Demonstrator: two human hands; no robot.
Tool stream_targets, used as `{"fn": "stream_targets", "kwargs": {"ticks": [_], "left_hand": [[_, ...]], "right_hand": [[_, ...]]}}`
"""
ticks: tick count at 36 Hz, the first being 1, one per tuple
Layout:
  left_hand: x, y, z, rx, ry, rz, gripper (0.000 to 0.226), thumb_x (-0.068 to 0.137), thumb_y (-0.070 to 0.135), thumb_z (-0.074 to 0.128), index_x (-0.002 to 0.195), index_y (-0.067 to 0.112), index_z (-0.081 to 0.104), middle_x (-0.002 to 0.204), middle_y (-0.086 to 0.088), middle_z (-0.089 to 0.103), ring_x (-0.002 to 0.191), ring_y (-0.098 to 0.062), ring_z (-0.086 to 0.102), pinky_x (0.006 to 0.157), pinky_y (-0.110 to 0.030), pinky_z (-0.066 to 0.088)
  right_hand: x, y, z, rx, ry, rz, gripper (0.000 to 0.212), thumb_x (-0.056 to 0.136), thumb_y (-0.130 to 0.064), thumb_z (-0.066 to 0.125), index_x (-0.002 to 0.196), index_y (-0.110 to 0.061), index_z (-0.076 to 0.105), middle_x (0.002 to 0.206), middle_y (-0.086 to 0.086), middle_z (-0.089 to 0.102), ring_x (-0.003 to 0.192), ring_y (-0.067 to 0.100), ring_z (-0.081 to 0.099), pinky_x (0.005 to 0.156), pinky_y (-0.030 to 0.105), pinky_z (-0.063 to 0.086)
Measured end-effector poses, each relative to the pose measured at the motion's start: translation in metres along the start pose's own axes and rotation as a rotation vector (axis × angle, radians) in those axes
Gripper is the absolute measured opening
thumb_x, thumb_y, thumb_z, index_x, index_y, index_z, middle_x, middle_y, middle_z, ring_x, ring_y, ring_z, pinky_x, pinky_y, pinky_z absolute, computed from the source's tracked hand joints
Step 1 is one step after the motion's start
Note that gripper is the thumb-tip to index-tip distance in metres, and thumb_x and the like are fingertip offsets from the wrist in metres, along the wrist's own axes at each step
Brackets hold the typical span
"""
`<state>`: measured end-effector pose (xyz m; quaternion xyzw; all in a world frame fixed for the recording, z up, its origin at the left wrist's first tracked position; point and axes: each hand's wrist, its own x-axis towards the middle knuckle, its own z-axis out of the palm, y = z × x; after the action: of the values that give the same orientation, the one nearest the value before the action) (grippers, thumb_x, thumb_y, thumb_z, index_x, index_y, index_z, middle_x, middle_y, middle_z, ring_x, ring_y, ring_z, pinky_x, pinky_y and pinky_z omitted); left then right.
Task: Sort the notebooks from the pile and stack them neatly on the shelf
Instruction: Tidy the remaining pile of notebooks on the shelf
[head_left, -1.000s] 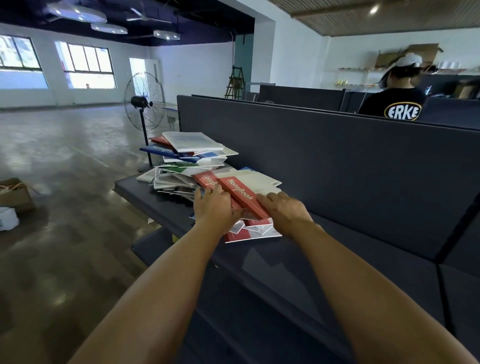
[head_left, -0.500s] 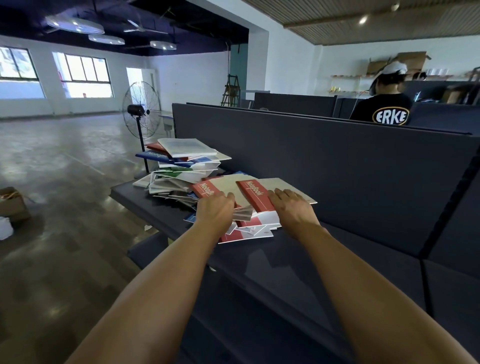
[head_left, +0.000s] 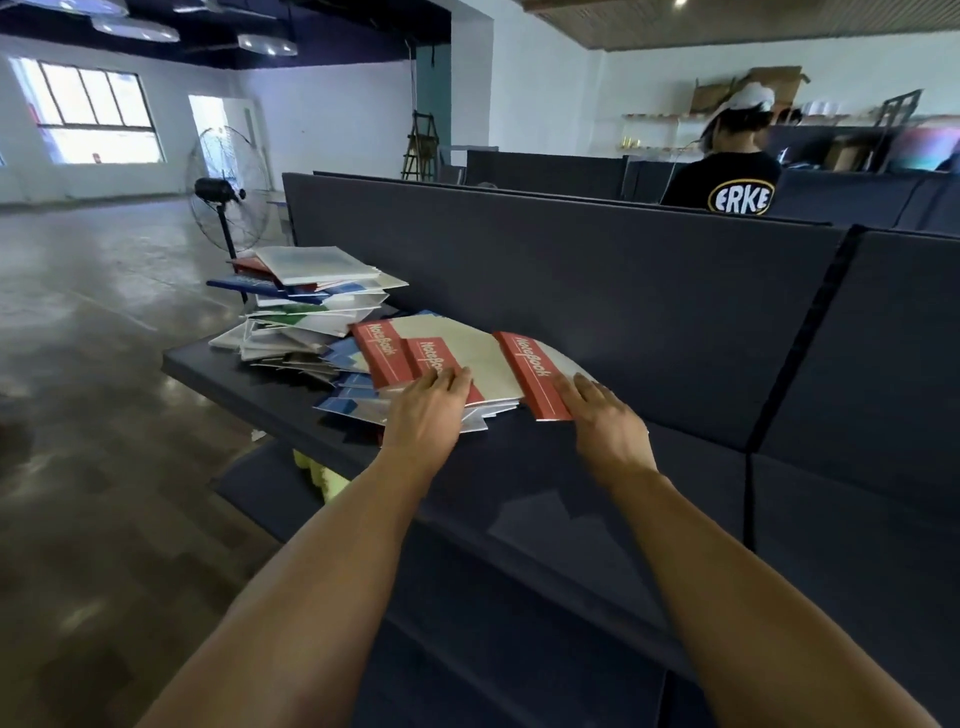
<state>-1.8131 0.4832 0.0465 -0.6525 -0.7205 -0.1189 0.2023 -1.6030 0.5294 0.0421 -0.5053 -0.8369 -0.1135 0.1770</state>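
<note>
Red-spined notebooks (head_left: 535, 374) — both hands (head_left: 519, 415) flat atop.

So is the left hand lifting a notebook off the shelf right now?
No, the left hand lies flat on the red notebooks in the pile.

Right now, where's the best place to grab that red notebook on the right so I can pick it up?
Probably its near short edge, coming from the front. The red notebook lies flat, slid clear of the pile, with that edge toward you. The right hand already rests there; slip fingers under, thumb on top.
</note>
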Motion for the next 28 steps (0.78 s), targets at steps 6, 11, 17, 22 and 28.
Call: {"fn": "stream_targets", "kwargs": {"ticks": [6,11,17,22,28], "left_hand": [[-0.01,0.029,-0.004,-0.036,-0.012,0.106,0.059,0.096,0.01,0.046,0.15,0.016,0.023,0.152,-0.007,0.037,0.139,-0.025,0.037,0.108,-0.037,0.036],[-0.017,0.054,-0.014,-0.07,0.026,0.197,0.059,0.094,0.009,0.047,0.149,0.019,0.027,0.149,-0.004,0.041,0.136,-0.023,0.041,0.1,-0.038,0.043],[-0.034,0.083,-0.02,-0.17,0.028,0.293,0.057,0.093,0.006,0.044,0.148,0.019,0.031,0.145,-0.004,0.046,0.132,-0.022,0.045,0.1,-0.035,0.043],[-0.053,0.114,-0.027,-0.259,0.03,0.398,0.055,0.093,0.006,0.043,0.146,0.02,0.034,0.143,-0.002,0.048,0.13,-0.02,0.047,0.096,-0.032,0.044],[-0.073,0.165,-0.038,-0.344,0.018,0.522,0.057,0.096,0.008,0.046,0.148,0.021,0.029,0.149,-0.003,0.041,0.135,-0.021,0.041,0.098,-0.035,0.045]], "right_hand": [[-0.037,0.024,-0.016,-0.054,0.004,0.041,0.059,0.096,-0.006,0.042,0.151,-0.018,0.023,0.154,0.008,0.028,0.14,0.023,0.031,0.106,0.034,0.034],[-0.074,0.038,-0.036,-0.114,0.015,0.129,0.057,0.098,-0.007,0.039,0.151,-0.017,0.021,0.155,0.008,0.028,0.14,0.023,0.03,0.109,0.034,0.031],[-0.127,0.048,-0.06,-0.182,-0.002,0.269,0.056,0.097,-0.012,0.046,0.149,-0.018,0.025,0.151,0.006,0.033,0.138,0.022,0.032,0.106,0.032,0.035],[-0.173,0.056,-0.081,-0.258,-0.035,0.395,0.058,0.098,-0.012,0.045,0.15,-0.018,0.02,0.151,0.004,0.03,0.139,0.021,0.031,0.107,0.03,0.032],[-0.229,0.074,-0.107,-0.331,-0.025,0.516,0.057,0.097,-0.01,0.044,0.149,-0.015,0.022,0.15,0.005,0.033,0.137,0.022,0.034,0.109,0.03,0.031]]}}
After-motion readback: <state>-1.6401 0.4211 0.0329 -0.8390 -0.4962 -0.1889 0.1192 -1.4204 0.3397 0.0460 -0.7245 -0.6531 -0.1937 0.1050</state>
